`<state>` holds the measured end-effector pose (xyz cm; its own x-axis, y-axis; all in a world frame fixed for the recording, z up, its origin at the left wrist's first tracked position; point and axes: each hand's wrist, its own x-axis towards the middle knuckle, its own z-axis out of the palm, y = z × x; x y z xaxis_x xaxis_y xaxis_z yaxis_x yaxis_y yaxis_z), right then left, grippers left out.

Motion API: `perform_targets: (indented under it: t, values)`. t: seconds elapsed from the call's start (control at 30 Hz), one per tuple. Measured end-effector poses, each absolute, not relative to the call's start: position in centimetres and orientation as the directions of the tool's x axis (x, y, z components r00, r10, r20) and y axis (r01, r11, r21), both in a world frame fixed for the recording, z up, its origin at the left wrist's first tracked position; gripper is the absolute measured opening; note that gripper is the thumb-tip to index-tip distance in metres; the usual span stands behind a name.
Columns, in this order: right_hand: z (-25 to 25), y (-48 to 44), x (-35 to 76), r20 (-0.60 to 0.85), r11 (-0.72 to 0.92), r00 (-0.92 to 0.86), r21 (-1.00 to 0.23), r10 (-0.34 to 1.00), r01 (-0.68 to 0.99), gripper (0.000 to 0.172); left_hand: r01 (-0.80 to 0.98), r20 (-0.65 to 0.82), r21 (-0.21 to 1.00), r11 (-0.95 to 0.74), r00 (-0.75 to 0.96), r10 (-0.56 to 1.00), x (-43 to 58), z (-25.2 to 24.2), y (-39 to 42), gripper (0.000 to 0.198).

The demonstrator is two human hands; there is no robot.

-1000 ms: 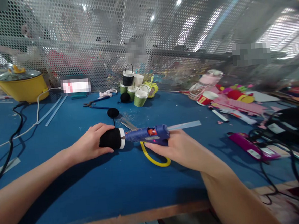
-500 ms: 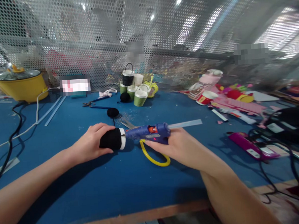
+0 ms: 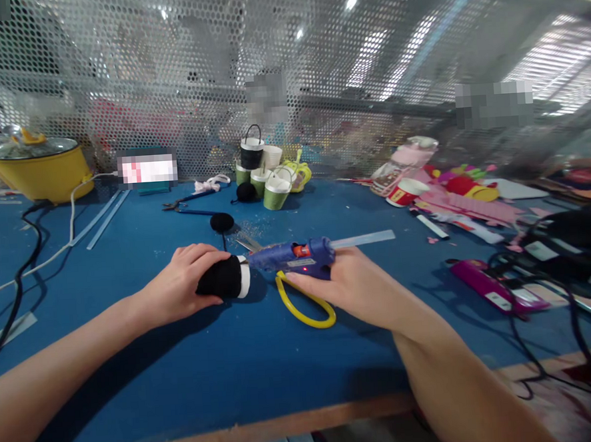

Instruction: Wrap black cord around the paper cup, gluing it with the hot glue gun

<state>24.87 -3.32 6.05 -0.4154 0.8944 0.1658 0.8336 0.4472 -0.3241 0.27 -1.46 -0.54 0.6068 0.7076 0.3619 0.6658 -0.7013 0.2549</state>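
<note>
My left hand [image 3: 182, 281] is wrapped round a black-covered cup [image 3: 223, 277] lying on its side, its white rim pointing right. My right hand [image 3: 352, 287] grips a blue hot glue gun [image 3: 297, 255] with a clear glue stick poking out of its back. The gun's nozzle meets the cup's white rim. Yellow-handled scissors [image 3: 300, 304] lie on the blue table [image 3: 194, 367] under the gun, between my two hands.
A cluster of green and black paper cups [image 3: 267, 173] stands at the back centre, with black pom-poms [image 3: 223, 221] and pliers [image 3: 189, 204] near it. A yellow pot [image 3: 39, 166] with cables sits far left. Pink craft scraps [image 3: 454, 198] and a tangle of cords [image 3: 553, 258] fill the right side.
The cup has tilted slightly and the glue gun's nozzle has shifted a little up along its rim. Both hands stay in nearly the same place.
</note>
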Motion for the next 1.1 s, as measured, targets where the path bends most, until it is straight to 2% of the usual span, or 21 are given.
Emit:
perform_targets:
  t: [0.7,1.0,1.1]
  values:
    - [6.38,-4.17,24.99,0.089,0.433,-0.436,-0.400,0.896,0.808,0.016,0.697,0.310,0.324,-0.639,0.560,0.768,0.17,-0.33,-1.32,0.051]
    - [6.19,-3.71,24.81,0.173,0.458,-0.424,-0.343,0.889,0.820,0.027,0.694,0.341,0.277,-0.665,0.576,0.743,0.30,-0.40,-1.47,0.052]
    - [6.07,-3.45,24.75,0.177,0.449,-0.413,-0.325,0.893,0.832,0.035,0.687,0.357,0.269,-0.675,0.580,0.733,0.29,-0.45,-1.52,0.053]
